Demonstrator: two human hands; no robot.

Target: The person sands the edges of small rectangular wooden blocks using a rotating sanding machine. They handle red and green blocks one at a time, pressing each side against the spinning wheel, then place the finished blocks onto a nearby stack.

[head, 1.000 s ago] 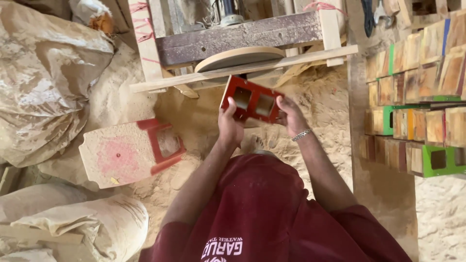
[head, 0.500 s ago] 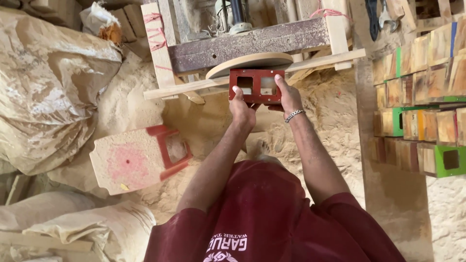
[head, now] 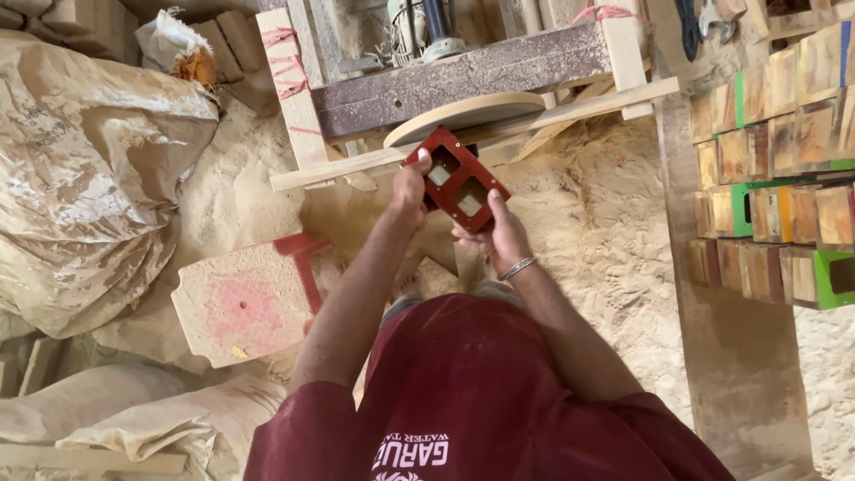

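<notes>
Both hands hold a red-painted wooden frame (head: 456,176) with two square openings, tilted diagonally in front of a round sanding disc (head: 463,116). My left hand (head: 411,185) grips its upper left end, thumb on the edge. My right hand (head: 495,233), a bracelet on its wrist, supports the lower right end from beneath. The frame sits just below the disc, apart from it. The disc is mounted on a rough wooden stand (head: 463,67) with a motor above.
Sawdust covers the floor (head: 588,232). A pale board with a pink stain and a red piece (head: 249,298) lies to the left. Large paper sacks (head: 89,178) fill the left side. Stacked wooden boxes, some green or red (head: 775,205), stand on the right.
The frame has come back from the disc toward me and turned from level to diagonal. My right hand has shifted beneath its lower end.
</notes>
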